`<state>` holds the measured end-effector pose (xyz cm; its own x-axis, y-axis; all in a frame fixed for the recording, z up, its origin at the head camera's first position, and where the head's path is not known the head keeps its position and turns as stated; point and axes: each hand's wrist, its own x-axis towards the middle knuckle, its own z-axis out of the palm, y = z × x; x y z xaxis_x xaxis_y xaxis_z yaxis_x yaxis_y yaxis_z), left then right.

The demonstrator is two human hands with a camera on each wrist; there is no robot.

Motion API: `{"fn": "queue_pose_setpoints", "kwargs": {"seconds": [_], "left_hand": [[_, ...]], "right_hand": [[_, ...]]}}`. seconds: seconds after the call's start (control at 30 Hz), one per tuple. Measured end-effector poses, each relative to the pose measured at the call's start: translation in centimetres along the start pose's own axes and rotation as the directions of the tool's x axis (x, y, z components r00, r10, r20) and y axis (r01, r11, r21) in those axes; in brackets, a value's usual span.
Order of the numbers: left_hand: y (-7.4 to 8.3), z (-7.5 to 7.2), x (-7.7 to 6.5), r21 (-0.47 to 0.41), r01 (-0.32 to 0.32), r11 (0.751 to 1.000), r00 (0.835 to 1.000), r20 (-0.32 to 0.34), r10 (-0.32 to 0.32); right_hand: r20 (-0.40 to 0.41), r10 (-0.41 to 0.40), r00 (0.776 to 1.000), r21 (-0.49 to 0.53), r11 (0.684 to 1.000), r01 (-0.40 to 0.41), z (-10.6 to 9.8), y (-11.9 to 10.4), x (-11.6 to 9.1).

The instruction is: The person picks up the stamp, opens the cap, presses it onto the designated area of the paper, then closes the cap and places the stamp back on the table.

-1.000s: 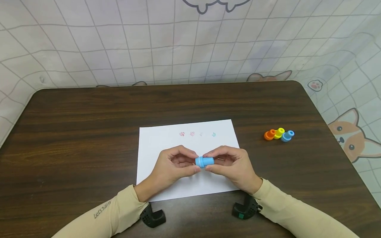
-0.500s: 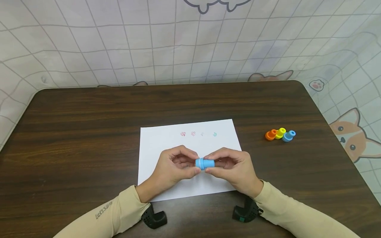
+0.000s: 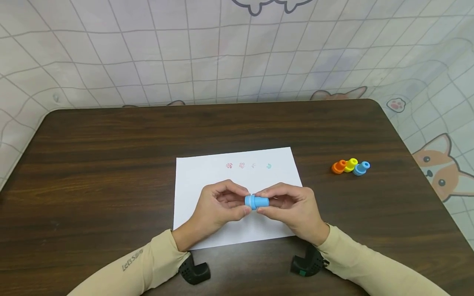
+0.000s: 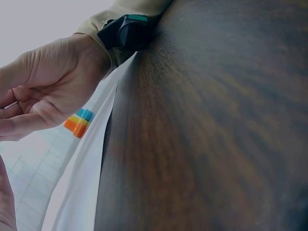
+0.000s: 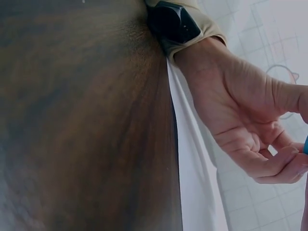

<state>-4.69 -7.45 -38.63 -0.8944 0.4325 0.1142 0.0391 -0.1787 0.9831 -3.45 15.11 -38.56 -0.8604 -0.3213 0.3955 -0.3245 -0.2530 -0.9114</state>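
A light blue toy stamp (image 3: pixel 261 202) lies sideways between my two hands, over a white sheet of paper (image 3: pixel 200 172). My left hand (image 3: pixel 218 203) pinches its wider capped end between thumb and fingertips. From the other side, my right hand (image 3: pixel 292 205) grips it by thumb and fingers, close to the pale ring near the cap. Small printed marks run along the upper part of the sheet, among them a red one (image 3: pixel 229 165) and a green moon (image 3: pixel 268 166). Only a sliver of blue shows at the edge of the right wrist view, by the left fingertips.
Orange (image 3: pixel 338 167), yellow (image 3: pixel 351 165) and blue (image 3: pixel 361 168) stamps stand close together on the dark wooden table (image 3: pixel 111 172), right of the paper. Behind the table hangs a white grid-patterned cloth (image 3: pixel 203 53) with cartoon dogs.
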Motion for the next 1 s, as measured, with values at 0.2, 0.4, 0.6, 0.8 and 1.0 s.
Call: {"fn": "queue_pose_setpoints", "kwargs": {"seconds": [0.2,0.4,0.6,0.8,1.0], "left_hand": [[0.15,0.08,-0.03,-0.022,0.007,1.000,1.000,0.007,-0.007],[0.26,0.08,-0.14,-0.037,0.014,0.999,1.000,-0.004,-0.015],[0.16,0.01,-0.12,-0.031,0.013,0.999,1.000,-0.007,-0.013],[-0.03,-0.02,-0.04,-0.037,0.020,0.999,1.000,-0.004,-0.020],[-0.14,0.04,-0.04,-0.047,0.028,0.999,1.000,-0.008,-0.028]], "right_hand": [[0.003,-0.012,1.000,0.001,1.000,0.012,0.00,-0.03,0.01],[0.001,0.024,1.000,-0.001,1.000,-0.024,0.01,-0.07,0.07],[0.003,0.030,1.000,-0.003,1.000,-0.030,-0.05,-0.13,0.07],[-0.004,0.042,0.999,-0.001,0.999,-0.042,-0.11,-0.32,0.06],[-0.004,0.045,0.999,0.008,0.999,-0.045,-0.04,-0.37,0.06]]}}
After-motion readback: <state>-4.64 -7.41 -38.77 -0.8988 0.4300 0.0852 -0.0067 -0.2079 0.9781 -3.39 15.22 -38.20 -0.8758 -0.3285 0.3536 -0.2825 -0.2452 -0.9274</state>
